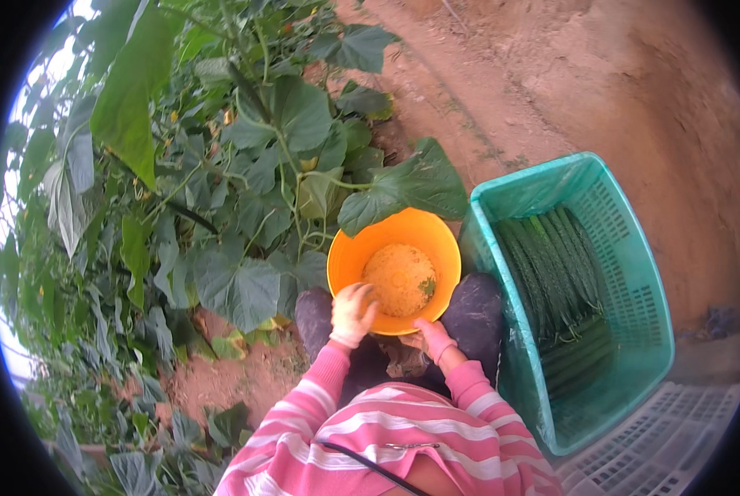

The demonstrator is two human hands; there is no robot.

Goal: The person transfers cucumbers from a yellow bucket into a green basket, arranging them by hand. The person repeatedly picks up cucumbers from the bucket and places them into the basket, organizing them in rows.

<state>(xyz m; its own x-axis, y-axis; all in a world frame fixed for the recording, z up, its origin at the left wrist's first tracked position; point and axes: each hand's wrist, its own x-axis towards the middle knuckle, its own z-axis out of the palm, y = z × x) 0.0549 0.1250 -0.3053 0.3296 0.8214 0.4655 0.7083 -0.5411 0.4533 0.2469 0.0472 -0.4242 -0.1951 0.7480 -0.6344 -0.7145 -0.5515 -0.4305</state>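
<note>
An orange plastic bucket (347,263) stands tilted between my knees, its mouth facing up at me. Pale, crumbly material (398,279) covers its bottom, with a scrap of green leaf (427,286) on it. My left hand (353,313), apparently in a thin pale glove, is over the bucket's near-left rim; its fingers are blurred, and whether they hold anything is unclear. With the thumb on the near rim and the fingers below, my right hand (431,341) grips the bucket. A broad cucumber leaf (407,186) overhangs the far rim.
To the right, a green plastic crate (640,266) holds long dark cucumbers (550,266) in rows. A pale perforated crate (655,440) is at lower right. Cucumber vines (221,186) with hanging fruit fill the left. Bare soil (593,80) lies beyond the crate.
</note>
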